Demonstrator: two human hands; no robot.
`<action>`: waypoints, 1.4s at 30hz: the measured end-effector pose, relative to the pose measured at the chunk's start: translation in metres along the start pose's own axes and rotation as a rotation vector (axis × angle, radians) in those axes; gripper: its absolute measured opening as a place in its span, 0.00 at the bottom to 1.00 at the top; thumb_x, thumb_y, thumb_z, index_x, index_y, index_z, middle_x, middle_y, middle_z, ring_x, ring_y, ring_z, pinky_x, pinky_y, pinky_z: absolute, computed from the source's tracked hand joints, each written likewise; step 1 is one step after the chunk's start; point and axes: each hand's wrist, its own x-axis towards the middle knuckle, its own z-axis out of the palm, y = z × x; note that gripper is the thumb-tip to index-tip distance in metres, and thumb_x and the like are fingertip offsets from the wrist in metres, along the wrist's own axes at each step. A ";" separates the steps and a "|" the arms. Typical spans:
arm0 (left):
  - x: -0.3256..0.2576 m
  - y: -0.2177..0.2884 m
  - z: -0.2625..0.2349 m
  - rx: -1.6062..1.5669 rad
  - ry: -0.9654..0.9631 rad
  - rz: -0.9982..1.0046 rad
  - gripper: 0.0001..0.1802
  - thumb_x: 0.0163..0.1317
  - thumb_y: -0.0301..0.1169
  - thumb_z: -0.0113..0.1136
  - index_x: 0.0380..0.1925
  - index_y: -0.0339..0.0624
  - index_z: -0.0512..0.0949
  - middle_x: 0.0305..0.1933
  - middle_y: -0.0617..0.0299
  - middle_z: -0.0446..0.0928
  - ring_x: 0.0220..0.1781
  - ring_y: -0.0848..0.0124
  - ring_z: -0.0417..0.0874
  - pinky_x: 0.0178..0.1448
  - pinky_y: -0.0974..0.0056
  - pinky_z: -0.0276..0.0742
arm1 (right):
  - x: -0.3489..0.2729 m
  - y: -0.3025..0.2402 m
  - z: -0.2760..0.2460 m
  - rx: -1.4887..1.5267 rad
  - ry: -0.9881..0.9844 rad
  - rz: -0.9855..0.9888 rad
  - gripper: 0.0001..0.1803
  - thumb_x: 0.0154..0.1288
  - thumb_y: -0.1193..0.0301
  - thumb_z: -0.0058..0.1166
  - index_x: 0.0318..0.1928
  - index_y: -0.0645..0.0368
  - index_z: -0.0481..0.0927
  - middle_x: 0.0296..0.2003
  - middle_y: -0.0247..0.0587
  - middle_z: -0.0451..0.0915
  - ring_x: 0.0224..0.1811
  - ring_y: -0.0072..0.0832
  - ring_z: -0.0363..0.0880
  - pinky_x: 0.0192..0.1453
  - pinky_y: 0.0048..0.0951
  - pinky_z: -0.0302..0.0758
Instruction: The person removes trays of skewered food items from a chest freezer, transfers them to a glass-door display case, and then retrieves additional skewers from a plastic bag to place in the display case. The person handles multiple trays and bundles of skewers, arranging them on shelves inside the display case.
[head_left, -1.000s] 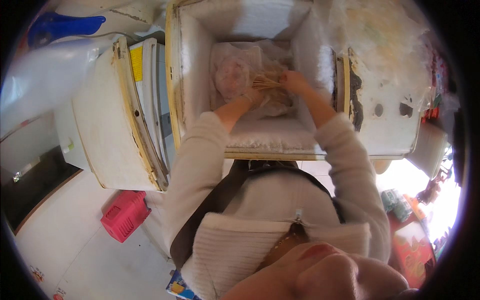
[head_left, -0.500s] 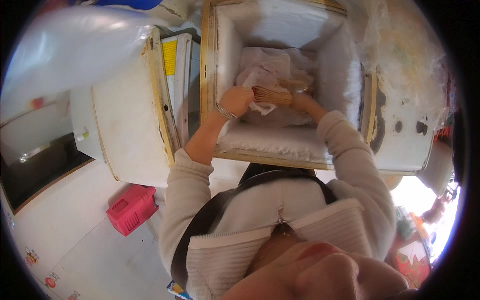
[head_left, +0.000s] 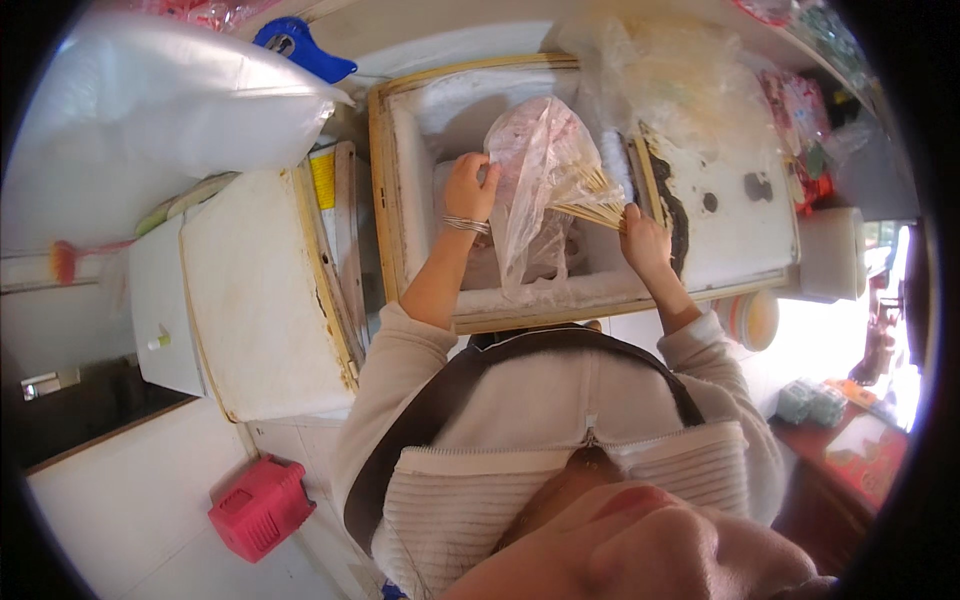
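A clear plastic bag [head_left: 535, 150] with something pinkish inside is raised above the open, frost-lined chest freezer [head_left: 415, 165]. My left hand [head_left: 470, 190], with bangles at the wrist, is closed on the bag's left edge. On the other side, my right hand [head_left: 646, 240] grips the ends of a bundle of thin wooden skewers [head_left: 592, 212]. The skewers' far ends reach into the bag's folds. More wrapped contents lie lower in the freezer, partly hidden behind the bag.
White lids with worn edges flank the opening, one left [head_left: 265, 290] and one right [head_left: 720, 220]. Loose clear plastic [head_left: 670, 80] lies over the right lid. A large plastic sheet [head_left: 170, 110] and a blue object [head_left: 303, 50] are at upper left. A red plastic basket [head_left: 262, 508] stands on the floor.
The bag has come up out of the freezer's bottom, now spread between my hands. My right hand has shifted right with the skewers; my left hand has moved from the skewers to the bag's edge.
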 end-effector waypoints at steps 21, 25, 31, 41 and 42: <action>0.072 -0.002 -0.030 -0.487 -0.145 -0.137 0.10 0.60 0.33 0.52 0.36 0.36 0.72 0.41 0.58 0.75 0.42 0.70 0.74 0.46 0.68 0.70 | -0.002 0.097 -0.120 -0.178 -0.058 -0.190 0.08 0.51 0.73 0.47 0.34 0.54 0.67 0.25 0.42 0.76 0.29 0.41 0.76 0.29 0.40 0.71; 0.093 0.069 -0.018 -0.153 -0.354 0.574 0.16 0.60 0.31 0.53 0.47 0.37 0.71 0.54 0.58 0.69 0.55 0.68 0.70 0.57 0.67 0.66 | 0.000 0.096 -0.137 -0.227 0.064 -0.331 0.07 0.50 0.72 0.47 0.32 0.54 0.69 0.24 0.40 0.76 0.29 0.40 0.76 0.28 0.40 0.71; 0.089 0.095 0.003 -0.341 -0.875 -0.012 0.13 0.61 0.30 0.52 0.45 0.38 0.73 0.51 0.61 0.71 0.53 0.73 0.70 0.56 0.69 0.67 | -0.011 0.092 -0.137 -0.313 0.041 -0.355 0.04 0.51 0.72 0.47 0.31 0.53 0.70 0.23 0.35 0.74 0.28 0.35 0.76 0.28 0.36 0.71; 0.059 0.090 0.014 -0.477 -0.958 0.007 0.12 0.64 0.34 0.47 0.42 0.39 0.73 0.39 0.66 0.74 0.43 0.78 0.72 0.51 0.72 0.67 | -0.026 0.096 -0.136 -0.297 0.027 -0.346 0.05 0.49 0.72 0.48 0.30 0.54 0.70 0.23 0.36 0.74 0.29 0.36 0.76 0.30 0.35 0.71; 0.055 0.090 0.013 -0.441 -0.903 0.025 0.12 0.64 0.34 0.47 0.41 0.38 0.73 0.38 0.68 0.74 0.42 0.79 0.71 0.49 0.73 0.67 | -0.029 0.096 -0.137 -0.278 0.018 -0.357 0.06 0.48 0.73 0.48 0.30 0.54 0.70 0.24 0.36 0.74 0.29 0.36 0.76 0.30 0.35 0.71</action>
